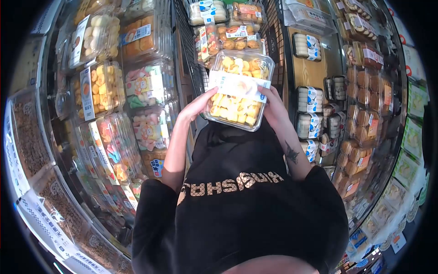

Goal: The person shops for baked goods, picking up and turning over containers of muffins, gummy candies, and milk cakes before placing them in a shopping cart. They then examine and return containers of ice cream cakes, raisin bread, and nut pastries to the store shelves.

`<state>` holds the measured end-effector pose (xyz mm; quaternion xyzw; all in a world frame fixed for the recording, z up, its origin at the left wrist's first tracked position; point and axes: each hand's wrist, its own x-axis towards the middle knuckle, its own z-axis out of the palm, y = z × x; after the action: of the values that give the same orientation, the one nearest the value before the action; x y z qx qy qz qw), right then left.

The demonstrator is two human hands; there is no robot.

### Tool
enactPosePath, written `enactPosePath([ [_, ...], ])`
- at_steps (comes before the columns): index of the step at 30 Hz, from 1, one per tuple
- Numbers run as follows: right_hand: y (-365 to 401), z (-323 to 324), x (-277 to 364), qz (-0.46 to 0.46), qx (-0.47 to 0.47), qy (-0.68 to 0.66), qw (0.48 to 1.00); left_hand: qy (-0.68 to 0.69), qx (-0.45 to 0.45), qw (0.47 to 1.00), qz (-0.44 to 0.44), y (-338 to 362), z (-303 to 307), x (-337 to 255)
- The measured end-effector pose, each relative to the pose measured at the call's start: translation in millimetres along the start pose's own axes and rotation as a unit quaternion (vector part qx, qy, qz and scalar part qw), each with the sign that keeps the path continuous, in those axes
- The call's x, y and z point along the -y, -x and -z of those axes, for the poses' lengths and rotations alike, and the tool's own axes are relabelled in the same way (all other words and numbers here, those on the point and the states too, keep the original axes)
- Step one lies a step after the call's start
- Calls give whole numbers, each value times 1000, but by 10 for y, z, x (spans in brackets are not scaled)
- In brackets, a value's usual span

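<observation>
Both hands are up in front of the black top (242, 219), and between them sits a clear box (235, 107) packed with small yellow pastries, a white label band (237, 86) running across its lid. The left hand (196, 108) presses on the box's left edge, fingers (211, 97) curled onto the side; the right hand (273, 107) clamps the right edge, fingers closed against the plastic. The box is held in the air, tilted toward the camera, just below a wire cart (187, 55) already carrying similar boxes. Shelves of packed sweets (105, 86) line the left, and more packs (365, 91) stack up on the right.
</observation>
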<state>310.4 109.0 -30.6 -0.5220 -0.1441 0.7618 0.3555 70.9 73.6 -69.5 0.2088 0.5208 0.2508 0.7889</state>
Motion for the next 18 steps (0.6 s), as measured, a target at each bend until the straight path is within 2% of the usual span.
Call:
enactPosePath([
  [2, -60, 99, 51, -8, -20, 2, 1000, 32, 6, 999, 31, -171, -55, 9],
  [4, -194, 200, 94, 11, -11, 13, 1000, 40, 9, 999, -10, -309, -121, -38],
  [6, -408, 274, 156, 11, -12, 20, 1000, 44, 1, 999, -5, -460, -162, -72],
  [9, -860, 270, 278, 68, -17, 94, 993, 62, -86, 994, -3, -772, -219, -281],
  [12, -1595, 361, 368, 73, -2, 127, 989, 111, -122, 986, -6, -1289, -150, -439],
  [14, -2192, 454, 494, 54, 30, 142, 988, 133, -111, 984, -33, -1609, -55, -561],
  [16, -2562, 380, 675, 73, 28, 153, 985, 119, -158, 979, -50, -1797, -36, -786],
  [18, -2915, 338, 762, 69, 27, 154, 985, 164, -189, 966, -72, -2022, 39, -901],
])
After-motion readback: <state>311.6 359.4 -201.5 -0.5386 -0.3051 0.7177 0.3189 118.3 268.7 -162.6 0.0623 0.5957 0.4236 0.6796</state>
